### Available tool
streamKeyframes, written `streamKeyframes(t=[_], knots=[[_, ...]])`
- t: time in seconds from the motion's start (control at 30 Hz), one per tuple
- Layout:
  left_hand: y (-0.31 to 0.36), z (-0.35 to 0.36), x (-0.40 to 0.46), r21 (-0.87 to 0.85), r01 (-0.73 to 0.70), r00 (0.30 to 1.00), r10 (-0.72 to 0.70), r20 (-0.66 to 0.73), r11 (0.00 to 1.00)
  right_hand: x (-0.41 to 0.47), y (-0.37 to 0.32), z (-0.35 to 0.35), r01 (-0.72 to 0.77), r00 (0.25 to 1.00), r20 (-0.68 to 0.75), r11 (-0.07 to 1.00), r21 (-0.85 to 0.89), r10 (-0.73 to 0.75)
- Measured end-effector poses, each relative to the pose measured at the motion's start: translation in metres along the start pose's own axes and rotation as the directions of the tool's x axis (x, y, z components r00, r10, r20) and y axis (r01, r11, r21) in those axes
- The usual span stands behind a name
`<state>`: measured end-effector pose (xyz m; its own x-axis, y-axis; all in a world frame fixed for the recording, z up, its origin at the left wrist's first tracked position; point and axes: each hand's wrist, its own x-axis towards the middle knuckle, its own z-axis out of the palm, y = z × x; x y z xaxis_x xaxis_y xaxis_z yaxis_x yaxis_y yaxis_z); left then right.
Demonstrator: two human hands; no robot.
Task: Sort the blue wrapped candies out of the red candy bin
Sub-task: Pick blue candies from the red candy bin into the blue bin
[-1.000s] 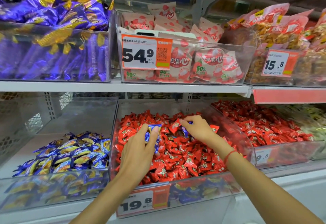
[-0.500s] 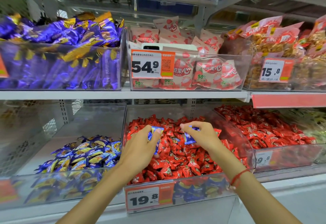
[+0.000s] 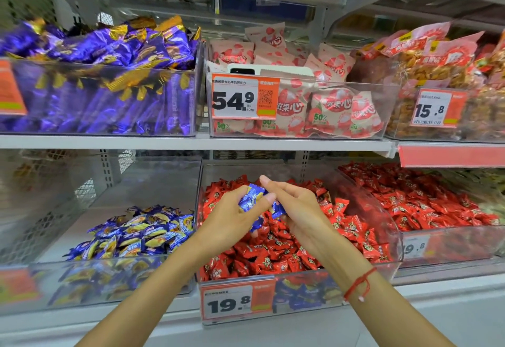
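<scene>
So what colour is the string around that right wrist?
Red, the wrist string with a small pale bead; the head view shows it.

Above the red candy bin (image 3: 393,240) the upper shelf (image 3: 191,143) caps the headroom at twelve o'clock. Both hands meet over the red pile: the left hand (image 3: 232,218) and the right hand (image 3: 297,210), blocking the bin's middle. At nine o'clock, beyond the clear dividing wall, the blue candy bin (image 3: 169,177) stands open, its back half bare. At three o'clock another red-filled bin (image 3: 451,248) crowds close.
</scene>
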<state>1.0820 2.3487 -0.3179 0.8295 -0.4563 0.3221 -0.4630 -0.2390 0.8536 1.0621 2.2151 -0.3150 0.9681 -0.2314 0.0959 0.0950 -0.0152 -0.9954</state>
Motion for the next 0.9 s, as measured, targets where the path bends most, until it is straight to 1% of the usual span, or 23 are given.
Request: streamKeyframes(t=[0.1, 0.13, 0.2, 0.23, 0.27, 0.33, 0.37, 0.4, 0.43, 0.5, 0.57, 0.6, 0.63, 0.7, 0.73, 0.77, 0.8, 0.83, 0.87, 0.9], knots=[[0.003, -0.001, -0.003, -0.016, -0.024, 1.000, 0.024, 0.005, 1.000, -0.001, 0.000, 0.000, 0.011, 0.998, 0.066, 1.000, -0.016, -0.010], [0.004, -0.002, -0.003, -0.006, -0.030, 0.999, 0.030, -0.013, 1.000, 0.000, 0.000, 0.000, 0.007, 0.996, 0.085, 1.000, 0.025, -0.009], [0.005, -0.011, -0.002, 0.063, -0.054, 0.996, 0.058, -0.070, 0.997, 0.002, -0.004, 0.000, -0.055, 0.995, 0.095, 0.975, 0.213, 0.036], [0.007, -0.017, -0.001, 0.132, -0.062, 0.990, 0.078, -0.118, 0.989, 0.003, -0.005, 0.000, -0.094, 0.993, 0.102, 0.950, 0.297, 0.067], [0.007, -0.026, 0.000, 0.218, -0.062, 0.977, 0.104, -0.187, 0.974, 0.004, -0.007, -0.002, -0.120, 0.990, 0.113, 0.934, 0.337, 0.087], [0.006, -0.047, -0.001, 0.402, 0.000, 0.919, 0.158, -0.362, 0.916, 0.005, -0.008, -0.006, -0.156, 0.982, 0.153, 0.942, 0.297, 0.114], [0.003, -0.057, -0.003, 0.482, 0.066, 0.882, 0.176, -0.438, 0.874, 0.006, -0.008, -0.008, -0.165, 0.976, 0.178, 0.957, 0.238, 0.124], [-0.003, -0.066, -0.006, 0.555, 0.143, 0.855, 0.180, -0.486, 0.819, 0.005, -0.008, -0.009, -0.165, 0.970, 0.203, 0.973, 0.162, 0.130], [-0.009, -0.073, -0.010, 0.611, 0.213, 0.844, 0.171, -0.508, 0.763, 0.005, -0.007, -0.009, -0.154, 0.966, 0.225, 0.984, 0.089, 0.131], [-0.026, -0.082, -0.015, 0.691, 0.322, 0.855, 0.114, -0.505, 0.647, 0.004, -0.005, -0.009, -0.120, 0.958, 0.261, 0.993, -0.008, 0.118], [-0.043, -0.087, -0.017, 0.748, 0.387, 0.877, 0.035, -0.479, 0.540, 0.003, -0.002, -0.009, -0.082, 0.957, 0.275, 0.996, -0.041, 0.091], [-0.052, -0.091, -0.018, 0.765, 0.398, 0.890, -0.010, -0.456, 0.506, 0.001, -0.003, -0.008, -0.066, 0.959, 0.273, 0.997, -0.051, 0.077], [-0.060, -0.096, -0.019, 0.758, 0.395, 0.903, -0.070, -0.424, 0.519, 0.000, -0.004, -0.007, -0.051, 0.963, 0.263, 0.996, -0.067, 0.067], [-0.070, -0.104, -0.021, 0.668, 0.363, 0.930, -0.212, -0.300, 0.649, -0.003, -0.007, -0.005, -0.023, 0.972, 0.231, 0.996, -0.090, 0.043], [-0.072, -0.105, -0.023, 0.627, 0.329, 0.944, -0.233, -0.234, 0.706, -0.003, -0.008, -0.004, -0.019, 0.975, 0.220, 0.997, -0.078, 0.036], [-0.071, -0.105, -0.023, 0.619, 0.291, 0.956, -0.200, -0.214, 0.729, -0.003, -0.008, -0.004, -0.019, 0.976, 0.216, 0.998, -0.056, 0.031], [-0.067, -0.104, -0.022, 0.633, 0.255, 0.961, -0.122, -0.246, 0.731, -0.003, -0.008, -0.003, -0.019, 0.975, 0.221, 0.999, -0.040, 0.027], [-0.060, -0.101, -0.021, 0.628, 0.225, 0.949, -0.022, -0.315, 0.745, -0.004, -0.007, -0.003, -0.016, 0.973, 0.230, 0.999, -0.033, 0.023], [-0.050, -0.097, -0.020, 0.579, 0.199, 0.923, 0.048, -0.383, 0.790, -0.004, -0.007, -0.001, -0.012, 0.970, 0.241, 1.000, -0.028, 0.019], [-0.039, -0.092, -0.019, 0.481, 0.146, 0.911, 0.072, -0.406, 0.864, -0.005, -0.007, 0.001, -0.009, 0.969, 0.245, 1.000, -0.020, 0.013]])
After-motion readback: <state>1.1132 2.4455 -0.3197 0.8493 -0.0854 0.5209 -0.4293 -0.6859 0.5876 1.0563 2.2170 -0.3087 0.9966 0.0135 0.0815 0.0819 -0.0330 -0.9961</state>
